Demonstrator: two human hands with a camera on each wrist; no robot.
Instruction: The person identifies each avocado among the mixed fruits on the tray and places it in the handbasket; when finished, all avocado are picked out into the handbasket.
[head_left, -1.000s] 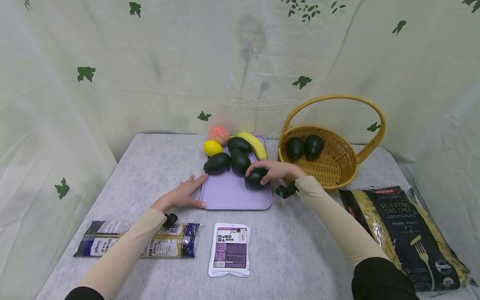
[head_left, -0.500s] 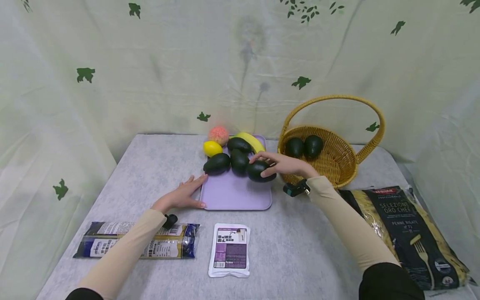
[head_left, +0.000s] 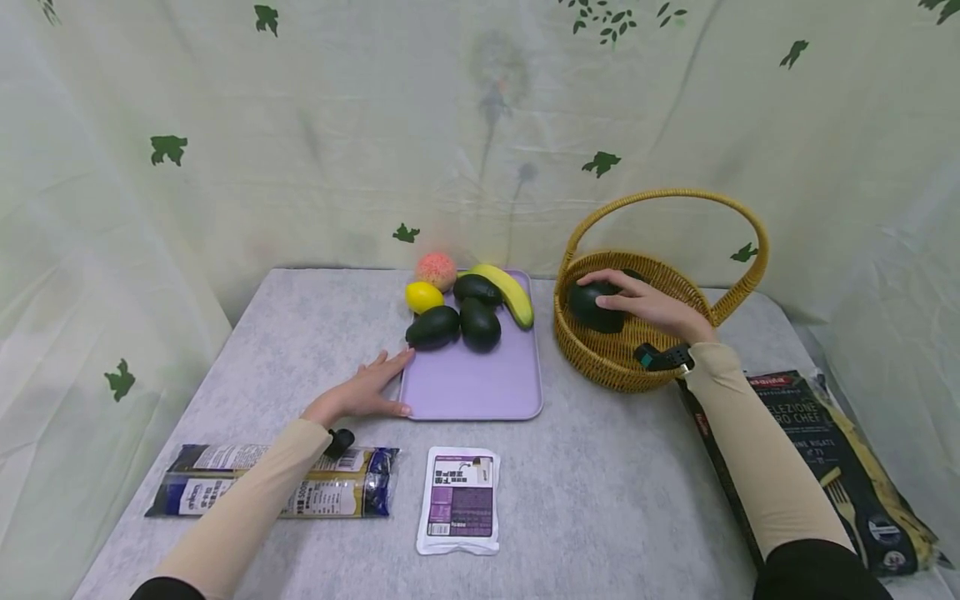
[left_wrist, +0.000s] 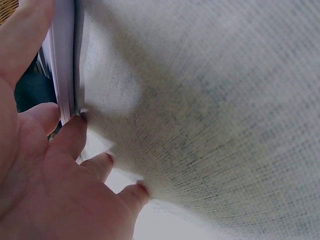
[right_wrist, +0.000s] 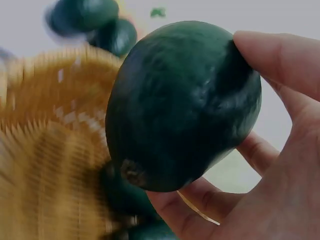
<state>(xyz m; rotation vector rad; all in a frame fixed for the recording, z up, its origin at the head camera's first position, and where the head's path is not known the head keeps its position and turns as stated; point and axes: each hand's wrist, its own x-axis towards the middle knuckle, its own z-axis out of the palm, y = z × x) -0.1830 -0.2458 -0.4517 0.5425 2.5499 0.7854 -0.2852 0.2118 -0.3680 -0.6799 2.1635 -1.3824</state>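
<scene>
Far left: packs (head_left: 204,493) under the left sleeve (head_left: 251,498); contact can't be told, but a dropped forearm could shove them. Left hand (head_left: 362,390) has fingers spread wide, gripping nothing, touching the tray (head_left: 474,385) at its left edge. Risk: uneven push there could skid or turn the tray. Lemon (head_left: 423,297) sits at that edge, peach (head_left: 436,272) at the back left corner; a jolt could roll either off. Three avocados (head_left: 480,327) are bunched beside them, round enough to roll too. Packet (head_left: 459,502) lies in front of the tray, well apart, low risk. Banana (head_left: 514,298) along the tray's right side, likely stable.

Held avocado (head_left: 592,307) is over the basket (head_left: 602,368), pinched between thumb and fingers of the right hand (head_left: 651,304). Skin looks smooth, so a loose pinch could let it slip. Other avocados (right_wrist: 127,195) lie below it in the basket; a drop could knock or bruise them. Wrist cam (head_left: 660,357) overlaps the near rim; it could catch and tip the basket. Far right, bag (head_left: 864,493), partly behind the right sleeve (head_left: 772,467); a low forearm could drag it.
</scene>
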